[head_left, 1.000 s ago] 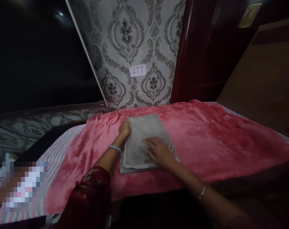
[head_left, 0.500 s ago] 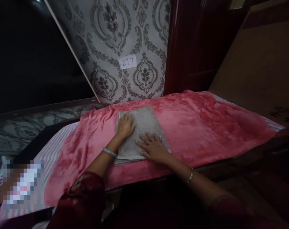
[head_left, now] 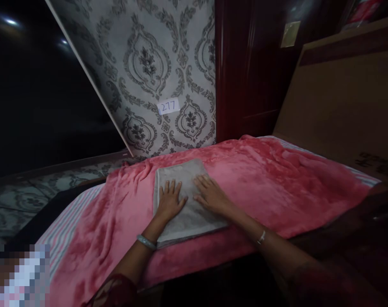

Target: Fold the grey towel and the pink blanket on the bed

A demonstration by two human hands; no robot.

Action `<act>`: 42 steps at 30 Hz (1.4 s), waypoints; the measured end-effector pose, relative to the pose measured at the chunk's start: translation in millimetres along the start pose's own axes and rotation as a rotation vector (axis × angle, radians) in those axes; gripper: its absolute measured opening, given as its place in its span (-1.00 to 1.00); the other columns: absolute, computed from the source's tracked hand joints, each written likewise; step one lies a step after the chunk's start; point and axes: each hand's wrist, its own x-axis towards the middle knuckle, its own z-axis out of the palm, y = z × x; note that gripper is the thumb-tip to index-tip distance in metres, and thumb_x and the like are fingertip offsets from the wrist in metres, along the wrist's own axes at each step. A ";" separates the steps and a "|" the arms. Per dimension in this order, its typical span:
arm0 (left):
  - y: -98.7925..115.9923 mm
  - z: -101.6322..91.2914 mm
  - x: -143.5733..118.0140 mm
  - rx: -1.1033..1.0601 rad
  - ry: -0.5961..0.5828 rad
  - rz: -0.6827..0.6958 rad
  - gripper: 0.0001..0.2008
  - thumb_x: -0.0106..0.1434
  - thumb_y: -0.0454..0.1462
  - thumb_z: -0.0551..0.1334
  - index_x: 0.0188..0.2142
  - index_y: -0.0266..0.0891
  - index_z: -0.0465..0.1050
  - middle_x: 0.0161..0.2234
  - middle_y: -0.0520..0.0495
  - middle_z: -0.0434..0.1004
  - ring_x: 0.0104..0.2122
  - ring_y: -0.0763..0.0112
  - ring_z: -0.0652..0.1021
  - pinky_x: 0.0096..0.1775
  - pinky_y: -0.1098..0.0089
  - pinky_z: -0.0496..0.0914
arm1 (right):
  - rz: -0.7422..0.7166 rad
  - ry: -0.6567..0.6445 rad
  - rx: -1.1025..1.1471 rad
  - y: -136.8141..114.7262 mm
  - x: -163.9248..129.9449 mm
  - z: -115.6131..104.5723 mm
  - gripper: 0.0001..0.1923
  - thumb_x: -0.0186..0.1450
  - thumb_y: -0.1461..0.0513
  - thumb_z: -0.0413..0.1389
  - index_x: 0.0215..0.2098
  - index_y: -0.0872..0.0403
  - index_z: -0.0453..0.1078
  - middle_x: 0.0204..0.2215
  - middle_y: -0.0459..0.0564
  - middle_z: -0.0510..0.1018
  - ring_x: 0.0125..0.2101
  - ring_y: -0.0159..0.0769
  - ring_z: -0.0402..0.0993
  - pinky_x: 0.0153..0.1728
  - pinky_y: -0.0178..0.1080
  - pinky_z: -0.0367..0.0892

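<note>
A folded grey cloth (head_left: pixel 187 221) lies flat on a pink plush blanket (head_left: pixel 251 187). My left hand (head_left: pixel 170 200) rests palm down on the cloth's left side, fingers spread. On its right side lies my right hand (head_left: pixel 212 194), also flat with the fingers stretched out and slightly apart. Neither hand grips anything. The cloth's right edge is partly hidden under my right hand and wrist. Its near edge shows more than one layer.
A striped sheet (head_left: pixel 70 217) shows from under the blanket at the left. Behind stands a patterned wall with a paper label (head_left: pixel 168 106) reading 277. A large dark screen (head_left: pixel 46 98) is at the left, a cardboard box (head_left: pixel 344 102) at the right.
My left hand has opened from curled fingers to spread ones. My right hand has moved farther up the cloth. The view has tilted upward, so everything sits lower.
</note>
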 end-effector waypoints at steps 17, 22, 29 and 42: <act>-11.7 -34.4 58.4 -0.109 0.010 -0.044 -0.35 0.42 0.03 0.02 0.37 -0.26 0.17 0.38 -0.35 0.17 0.37 -0.04 0.21 0.31 -0.07 0.12 | 0.095 0.058 -0.116 27.4 101.4 -2.8 -0.40 0.50 0.04 -0.16 0.46 0.01 0.06 0.43 0.14 0.06 0.43 -0.04 -0.12 0.36 0.13 -0.16; -23.6 -2.7 79.7 -0.067 -0.037 -0.138 -0.32 0.42 0.06 -0.03 0.39 -0.25 0.16 0.43 -0.32 0.04 0.42 -0.06 0.07 0.35 -0.18 -0.06 | 0.140 0.006 -0.126 39.0 130.2 25.5 -0.37 0.49 -0.02 -0.17 0.45 0.01 0.08 0.44 0.14 0.04 0.42 -0.01 -0.12 0.35 0.14 -0.16; -27.6 18.1 76.9 -0.075 0.005 -0.184 -0.25 0.39 0.14 -0.03 0.38 -0.28 0.17 0.42 -0.38 0.06 0.42 -0.06 0.06 0.36 -0.12 -0.06 | 0.144 -0.003 -0.119 55.7 131.2 48.1 -0.34 0.50 -0.08 -0.22 0.45 -0.02 0.07 0.43 0.10 0.07 0.41 -0.02 -0.06 0.36 0.11 -0.17; -32.4 -12.5 64.5 -0.147 -0.221 -0.101 -0.23 0.39 0.16 -0.01 0.44 -0.18 0.03 0.46 -0.32 -0.07 0.44 -0.06 -0.03 0.34 -0.14 -0.11 | 0.102 -0.220 -0.066 49.4 103.1 20.3 -0.25 0.45 -0.18 -0.17 0.49 -0.06 -0.04 0.47 0.11 -0.10 0.43 0.15 -0.21 0.32 0.29 -0.19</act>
